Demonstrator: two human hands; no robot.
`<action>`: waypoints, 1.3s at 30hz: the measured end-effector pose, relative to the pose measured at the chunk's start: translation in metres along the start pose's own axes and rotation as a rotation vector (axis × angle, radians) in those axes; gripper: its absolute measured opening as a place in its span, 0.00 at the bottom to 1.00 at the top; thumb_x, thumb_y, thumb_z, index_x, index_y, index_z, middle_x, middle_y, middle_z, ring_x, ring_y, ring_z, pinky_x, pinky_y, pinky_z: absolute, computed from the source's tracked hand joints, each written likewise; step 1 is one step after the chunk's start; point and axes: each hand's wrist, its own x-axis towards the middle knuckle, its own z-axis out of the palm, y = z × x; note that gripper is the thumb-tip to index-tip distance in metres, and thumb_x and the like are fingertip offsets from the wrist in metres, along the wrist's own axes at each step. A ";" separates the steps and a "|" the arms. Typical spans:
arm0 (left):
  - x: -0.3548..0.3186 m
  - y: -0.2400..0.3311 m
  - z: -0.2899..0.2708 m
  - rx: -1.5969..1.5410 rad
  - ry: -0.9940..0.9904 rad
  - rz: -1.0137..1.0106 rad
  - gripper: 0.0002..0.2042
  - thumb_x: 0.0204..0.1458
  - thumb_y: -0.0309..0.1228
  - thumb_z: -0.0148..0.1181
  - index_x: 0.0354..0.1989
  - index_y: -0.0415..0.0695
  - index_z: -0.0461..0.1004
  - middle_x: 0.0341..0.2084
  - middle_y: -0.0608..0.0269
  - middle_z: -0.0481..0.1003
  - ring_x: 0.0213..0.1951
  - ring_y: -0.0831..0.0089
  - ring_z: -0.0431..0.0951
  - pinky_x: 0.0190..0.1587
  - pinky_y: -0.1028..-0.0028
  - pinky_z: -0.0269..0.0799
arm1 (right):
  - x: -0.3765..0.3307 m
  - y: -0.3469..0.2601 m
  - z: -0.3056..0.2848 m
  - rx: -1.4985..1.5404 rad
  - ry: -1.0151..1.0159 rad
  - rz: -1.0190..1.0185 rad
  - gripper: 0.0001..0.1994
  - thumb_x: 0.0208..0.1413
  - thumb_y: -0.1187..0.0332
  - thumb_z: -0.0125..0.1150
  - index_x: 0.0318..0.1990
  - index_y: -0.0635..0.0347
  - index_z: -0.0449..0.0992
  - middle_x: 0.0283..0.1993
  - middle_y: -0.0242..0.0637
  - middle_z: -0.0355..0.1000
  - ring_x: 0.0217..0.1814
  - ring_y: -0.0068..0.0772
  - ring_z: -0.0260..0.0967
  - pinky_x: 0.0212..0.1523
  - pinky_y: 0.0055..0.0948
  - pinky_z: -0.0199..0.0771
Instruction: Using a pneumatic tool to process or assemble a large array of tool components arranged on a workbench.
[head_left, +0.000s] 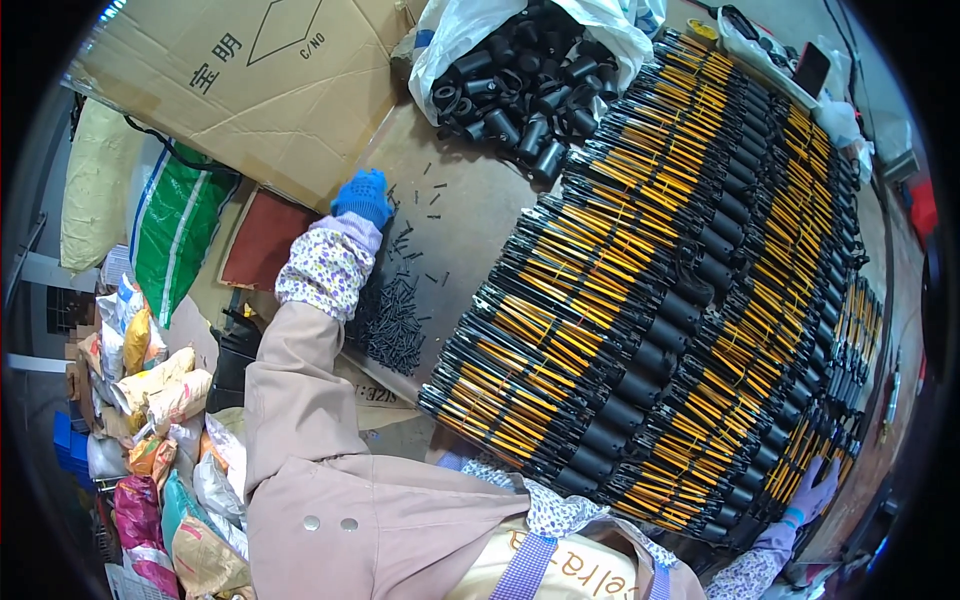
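My left hand (362,198), in a blue dotted glove, is beside the corner of a large cardboard box, above the table's left side. Its fingers look curled in, and whatever they may hold is hidden. A heap of small black pins or screws (388,325) lies just below it, with loose ones scattered nearby. At the far lower right, my right hand (818,488), in a lavender glove, rests with fingers stretched at the edge of the stacked rods. These bundled black and yellow-orange rods (560,310), with black cylindrical ends, resemble folded umbrella frames.
A white plastic bag (432,65) spills black cylindrical handles (500,125) at the back. The cardboard box (250,110) leans at upper left. A green sack (178,230) and several filled bags (190,400) crowd the left. A phone (811,70) lies at the far right.
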 end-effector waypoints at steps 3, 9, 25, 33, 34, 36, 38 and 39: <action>-0.001 0.001 -0.007 -0.008 -0.075 -0.024 0.15 0.41 0.33 0.65 0.39 0.45 0.74 0.40 0.54 0.75 0.42 0.53 0.77 0.45 0.60 0.74 | -0.001 -0.002 -0.003 0.004 0.007 0.008 0.31 0.60 0.46 0.52 0.63 0.59 0.64 0.64 0.44 0.63 0.65 0.46 0.60 0.65 0.34 0.58; -0.004 0.001 -0.007 0.004 -0.115 -0.049 0.16 0.41 0.34 0.64 0.40 0.45 0.74 0.42 0.54 0.74 0.44 0.52 0.76 0.46 0.59 0.73 | -0.001 -0.004 0.001 0.001 0.041 -0.012 0.31 0.60 0.47 0.53 0.63 0.58 0.64 0.64 0.44 0.64 0.65 0.46 0.61 0.65 0.34 0.59; -0.012 0.449 -0.107 -0.785 0.334 0.815 0.09 0.41 0.33 0.58 0.30 0.44 0.76 0.29 0.49 0.76 0.31 0.48 0.75 0.35 0.57 0.72 | 0.027 -0.043 -0.004 0.026 0.193 -0.058 0.27 0.48 0.46 0.59 0.53 0.51 0.71 0.46 0.40 0.71 0.47 0.46 0.68 0.49 0.39 0.67; -0.081 0.584 -0.197 -0.888 0.389 1.261 0.07 0.42 0.31 0.58 0.30 0.43 0.76 0.28 0.52 0.76 0.29 0.52 0.74 0.34 0.61 0.71 | 0.028 0.012 -0.015 0.045 0.228 0.119 0.32 0.47 0.41 0.56 0.55 0.52 0.69 0.53 0.44 0.65 0.57 0.47 0.61 0.59 0.39 0.60; -0.084 0.588 -0.200 -0.887 0.387 1.283 0.07 0.42 0.31 0.58 0.30 0.43 0.76 0.28 0.52 0.76 0.29 0.53 0.74 0.34 0.61 0.71 | 0.031 0.009 -0.022 0.048 0.165 0.143 0.32 0.48 0.42 0.56 0.56 0.53 0.69 0.56 0.43 0.64 0.59 0.47 0.61 0.60 0.39 0.60; -0.092 0.598 -0.208 -0.885 0.382 1.316 0.07 0.42 0.30 0.58 0.30 0.43 0.76 0.28 0.52 0.76 0.29 0.54 0.74 0.33 0.62 0.70 | 0.036 0.016 -0.022 0.058 0.101 0.175 0.32 0.49 0.43 0.57 0.57 0.53 0.68 0.59 0.43 0.64 0.61 0.47 0.60 0.61 0.39 0.60; -0.100 0.612 -0.217 -0.880 0.374 1.344 0.07 0.42 0.29 0.59 0.29 0.43 0.76 0.27 0.53 0.75 0.29 0.55 0.74 0.33 0.63 0.70 | 0.043 0.030 -0.011 0.033 0.150 0.160 0.31 0.48 0.43 0.56 0.56 0.52 0.69 0.57 0.44 0.65 0.58 0.47 0.62 0.59 0.40 0.61; -0.103 0.621 -0.221 -0.874 0.367 1.357 0.07 0.42 0.29 0.59 0.29 0.43 0.76 0.27 0.53 0.75 0.29 0.55 0.73 0.33 0.63 0.70 | 0.048 0.039 -0.004 0.022 0.171 0.152 0.30 0.48 0.43 0.56 0.55 0.52 0.70 0.56 0.44 0.65 0.57 0.48 0.62 0.57 0.40 0.62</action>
